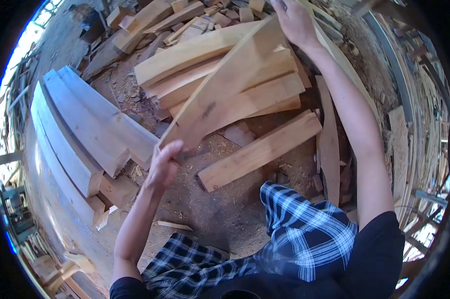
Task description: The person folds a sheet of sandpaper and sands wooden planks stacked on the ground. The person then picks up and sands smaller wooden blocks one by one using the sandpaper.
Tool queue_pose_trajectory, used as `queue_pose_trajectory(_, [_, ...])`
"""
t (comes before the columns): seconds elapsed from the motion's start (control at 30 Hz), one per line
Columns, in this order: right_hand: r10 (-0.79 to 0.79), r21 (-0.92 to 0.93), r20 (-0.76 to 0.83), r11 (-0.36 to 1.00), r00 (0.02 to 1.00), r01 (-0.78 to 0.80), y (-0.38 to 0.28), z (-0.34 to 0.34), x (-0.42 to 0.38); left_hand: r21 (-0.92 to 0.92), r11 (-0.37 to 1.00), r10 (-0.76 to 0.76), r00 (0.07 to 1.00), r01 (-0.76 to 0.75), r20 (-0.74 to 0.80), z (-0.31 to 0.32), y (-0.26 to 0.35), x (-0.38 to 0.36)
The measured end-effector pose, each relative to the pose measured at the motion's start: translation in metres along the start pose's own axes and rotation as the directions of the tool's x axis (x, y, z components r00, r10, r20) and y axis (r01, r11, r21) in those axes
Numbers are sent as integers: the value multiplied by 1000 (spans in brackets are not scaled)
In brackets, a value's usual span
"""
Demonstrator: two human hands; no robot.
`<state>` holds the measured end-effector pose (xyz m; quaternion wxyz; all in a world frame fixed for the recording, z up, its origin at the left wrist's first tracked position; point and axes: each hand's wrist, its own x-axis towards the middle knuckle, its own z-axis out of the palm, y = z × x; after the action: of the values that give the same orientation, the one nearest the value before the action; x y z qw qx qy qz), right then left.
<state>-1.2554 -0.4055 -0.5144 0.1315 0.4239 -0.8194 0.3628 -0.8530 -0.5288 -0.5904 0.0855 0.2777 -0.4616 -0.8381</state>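
Note:
A long, wide wooden board [225,82] slants across the middle of the head view, raised over a stack of curved boards [195,52]. Its lower left end is in my left hand [165,164], the thumb lying on the near face. My right hand [295,24] grips the upper right end; its fingertips are cut off by the top edge. Below the board, a shorter thick plank [262,152] lies on the ground, apart from both hands.
Pale curved boards [88,122] lie at the left. Wood offcuts [235,15] are heaped at the top. A narrow curved board [328,144] lies right of the short plank. Wood chips are scattered over the dirt floor [200,214].

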Motion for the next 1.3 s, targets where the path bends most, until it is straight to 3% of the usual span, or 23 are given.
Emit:
queue_pose_trajectory(0.07, [-31, 74, -136, 996, 990, 42, -4, -12, 3, -92, 992, -92, 996, 92, 9, 13, -13, -15])
queue_pose_trajectory(0.13, [-80, 94, -154, 991, 985, 95, 2, -17, 2, -123, 930, -334, 936, 346, 112, 21, -28, -28])
queue_pose_trajectory(0.17, [-75, 100, -131, 991, 988, 89, 4, -16, 0, -130, 929, -333, 937, 346, 110, 24, -35, -31])
queue_pose_trajectory(0.23, [-71, 110, -107, 991, 992, 83, 6, -12, -7, 61, 922, -388, 901, 383, 196, 26, -50, -35])
queue_pose_trajectory(0.33, [-164, -12, -86, 987, 983, 163, 11, -10, -21, -4, 873, -480, 860, 488, 173, 31, -67, -46])
queue_pose_trajectory(0.37, [-185, -23, -49, 983, 982, 184, 14, -9, -24, -72, 868, -478, 865, 492, 149, 32, -72, -50])
queue_pose_trajectory(0.6, [-284, -81, 28, 955, 958, 286, 33, 0, -44, -74, 888, -444, 888, 454, 119, -6, -78, -71])
queue_pose_trajectory(0.67, [-294, -101, 34, 950, 955, 296, 35, 2, -44, 430, 716, -654, 743, 549, 142, -10, -50, -70])
queue_pose_trajectory(0.7, [-274, -98, 44, 956, 961, 278, 34, 1, -44, 430, 719, -650, 748, 546, 138, -7, -31, -63])
queue_pose_trajectory(0.73, [-254, -96, 58, 961, 965, 259, 34, 0, -45, 795, 432, -717, 697, 426, 16, -2, -10, -51])
queue_pose_trajectory(0.77, [-258, -93, 59, 960, 964, 262, 35, -1, -46, 973, 34, -726, 675, 228, -133, -1, 6, -41])
queue_pose_trajectory(0.83, [-275, -94, 71, 955, 959, 281, 34, 2, -49, 907, 279, -516, 845, 317, -136, -16, 29, -33])
queue_pose_trajectory(0.9, [-274, -77, 88, 957, 958, 281, 34, 6, -53, 882, 464, -176, 984, 87, -5, -27, 45, -18])
queue_pose_trajectory(0.93, [-265, -76, 110, 959, 958, 273, 34, 8, -54, 884, 467, 8, 1000, -2, -2, -30, 49, -6])
queue_pose_trajectory(0.97, [-253, -72, 127, 962, 959, 263, 31, 10, -56, 886, 454, 190, 982, -91, 3, -33, 51, 9])
queue_pose_trajectory(1.03, [-269, -76, 140, 956, 953, 282, 27, 13, -58, 936, 160, 527, 829, -314, 188, -49, 59, 48])
queue_pose_trajectory(1.13, [-287, -90, 179, 948, 941, 306, 17, 10, -56, 959, 203, 625, 780, -196, 27, -48, 79, 95])
queue_pose_trajectory(1.2, [-327, -135, 132, 929, 936, 343, 21, 13, -54, 967, -92, 799, 563, -236, 213, -63, 77, 130])
queue_pose_trajectory(1.3, [-307, -117, 129, 940, 943, 321, 30, 16, -55, 969, -153, 759, 605, -196, 242, -67, 74, 159])
